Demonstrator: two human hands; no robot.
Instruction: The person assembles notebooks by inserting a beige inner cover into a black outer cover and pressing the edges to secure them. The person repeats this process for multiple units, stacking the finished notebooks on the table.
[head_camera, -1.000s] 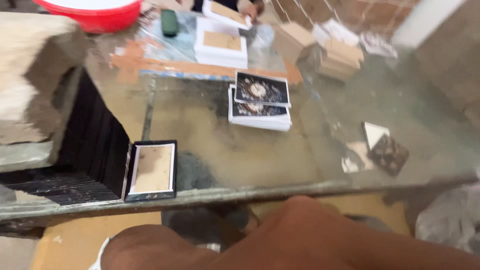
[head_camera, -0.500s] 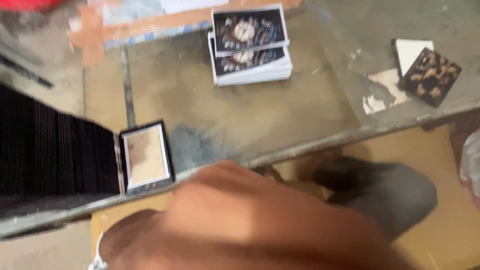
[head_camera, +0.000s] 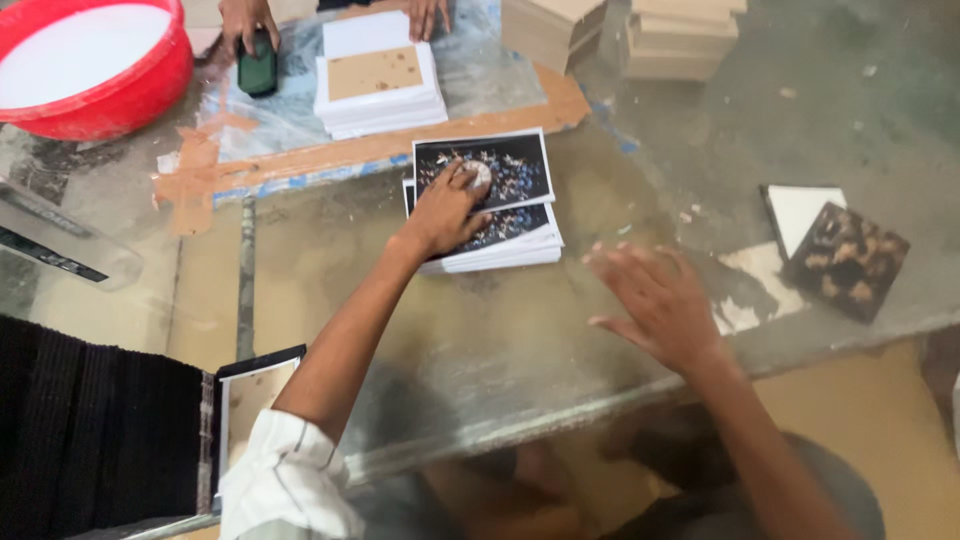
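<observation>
While the left hand presses fingertips on the printed sheet stack mid-tabletop without grasping, the right hand hovers spread, released, near the front edge.

Soft even daylight, slight motion blur

Single head view; steeply down, close over glass table

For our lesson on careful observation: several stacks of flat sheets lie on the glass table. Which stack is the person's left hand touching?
The left hand rests on the stack with dark printed tops, mid-table; the white stack with a tan panel lies farther away.
</observation>
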